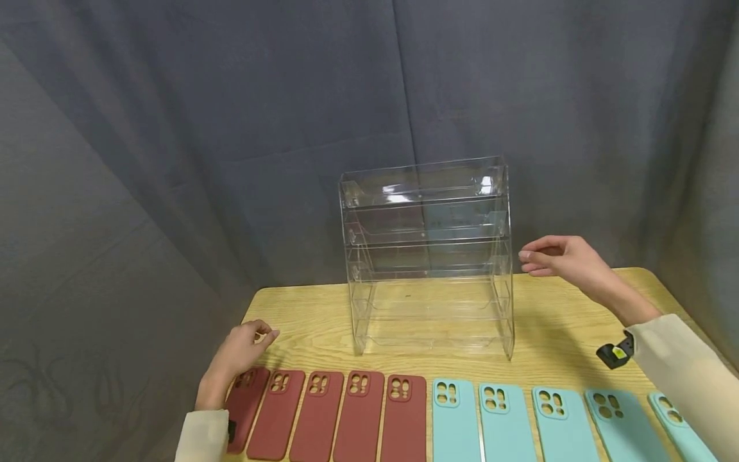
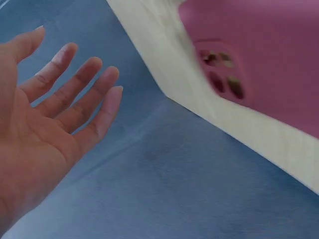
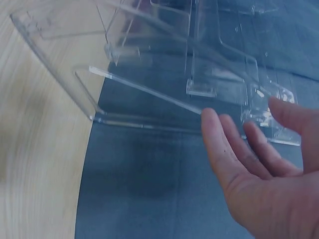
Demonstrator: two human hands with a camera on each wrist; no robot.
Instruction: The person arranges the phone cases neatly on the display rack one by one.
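A clear acrylic rack (image 1: pixel 430 308) with several tiers stands upright on the wooden table. Just right of its side panel is my right hand (image 1: pixel 568 260), fingers loosely bent and holding nothing; the right wrist view shows that hand (image 3: pixel 254 164) beside the transparent side panel (image 3: pixel 149 92). My left hand (image 1: pixel 245 343) hovers over the table's left side, near the top of the leftmost red phone case (image 1: pixel 245 401). In the left wrist view the hand (image 2: pixel 55 114) has its fingers spread and holds nothing, with a red phone case (image 2: pixel 269 59) off to its right.
More red phone cases (image 1: pixel 314 417) lie in a row along the front of the table (image 1: pixel 306 308), camera cutouts towards the rack. Several light-blue phone cases (image 1: pixel 508 427) continue the row to the right, under the right sleeve (image 1: pixel 687 372). A dark grey curtain (image 1: pixel 277 128) hangs behind.
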